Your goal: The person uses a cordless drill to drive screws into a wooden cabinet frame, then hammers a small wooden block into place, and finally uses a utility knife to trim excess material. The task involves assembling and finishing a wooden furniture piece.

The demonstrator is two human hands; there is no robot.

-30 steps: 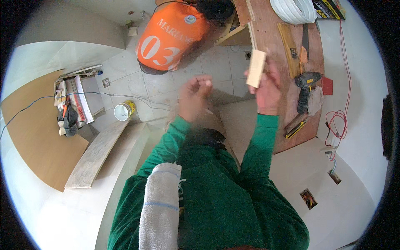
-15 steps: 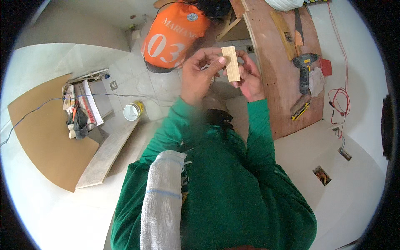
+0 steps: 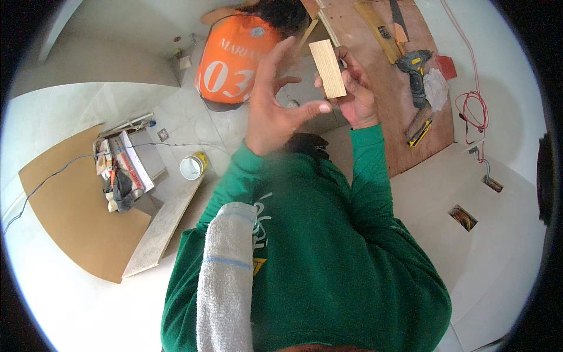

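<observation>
Hands (image 3: 358,101): right holding grainy, oblong wooden block (image 3: 328,69).

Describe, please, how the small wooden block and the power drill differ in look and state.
The wooden block is pale, plain and straight-edged, whereas the power drill is dark grey with yellow and pistol-shaped. The block is held in the right hand, while the drill lies on the reddish-brown board, with neither hand on it. Both show in the picture's right half.
</observation>
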